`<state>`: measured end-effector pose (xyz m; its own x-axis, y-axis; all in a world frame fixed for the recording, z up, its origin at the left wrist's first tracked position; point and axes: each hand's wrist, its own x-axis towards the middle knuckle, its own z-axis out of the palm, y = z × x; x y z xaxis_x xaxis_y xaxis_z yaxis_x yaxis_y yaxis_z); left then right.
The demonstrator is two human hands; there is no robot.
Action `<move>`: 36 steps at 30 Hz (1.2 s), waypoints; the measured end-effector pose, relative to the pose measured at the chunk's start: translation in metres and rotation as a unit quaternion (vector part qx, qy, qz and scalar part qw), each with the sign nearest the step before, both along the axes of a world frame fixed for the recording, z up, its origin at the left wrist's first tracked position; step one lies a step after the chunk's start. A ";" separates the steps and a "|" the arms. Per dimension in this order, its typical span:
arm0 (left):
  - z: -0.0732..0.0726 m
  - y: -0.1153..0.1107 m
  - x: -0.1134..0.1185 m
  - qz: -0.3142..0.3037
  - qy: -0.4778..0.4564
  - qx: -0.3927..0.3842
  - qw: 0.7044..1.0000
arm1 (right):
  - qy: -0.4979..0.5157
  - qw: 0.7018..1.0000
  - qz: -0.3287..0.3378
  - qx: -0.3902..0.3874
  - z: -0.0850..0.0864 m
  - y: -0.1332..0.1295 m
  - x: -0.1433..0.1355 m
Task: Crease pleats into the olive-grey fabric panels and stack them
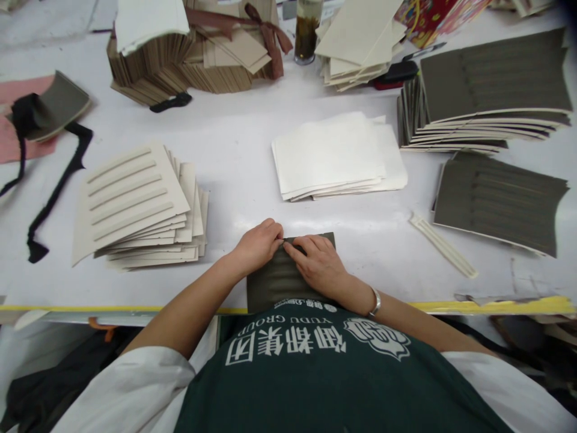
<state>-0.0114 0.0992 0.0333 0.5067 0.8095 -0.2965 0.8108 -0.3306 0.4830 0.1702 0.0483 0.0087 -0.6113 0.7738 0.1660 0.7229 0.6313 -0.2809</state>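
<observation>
A dark grey ridged panel [265, 287] lies at the table's front edge, against my apron. My left hand [260, 245] is closed in a pinch at the panel's far edge; whatever sits between thumb and finger is too small to make out. Beside it, my right hand [318, 264] rests on the panel, fingers bent and fingertips pressed down near the left hand's. Left of my hands stands a pile of cream panels with raised ribs [135, 198]. Beyond them lies a stack of white sheets [333, 156].
Dark ribbed panels [500, 201] and a taller dark stack [496, 78] are at the right, near a pale plastic strip [444, 245]. Bundled brown boards [157, 66], a drink glass [308, 30] and cream cards [356, 36] stand behind. Black strap [58, 186] lies left.
</observation>
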 end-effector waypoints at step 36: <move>-0.021 -0.053 0.007 -0.020 0.029 0.242 0.970 | -0.042 0.998 -0.031 0.020 0.004 0.010 0.024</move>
<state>-0.0045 0.0461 0.0122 0.5339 0.8413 0.0846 0.8140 -0.5384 0.2181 0.1941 0.0586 0.0131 -0.5746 0.8050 0.1473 0.7813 0.5932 -0.1940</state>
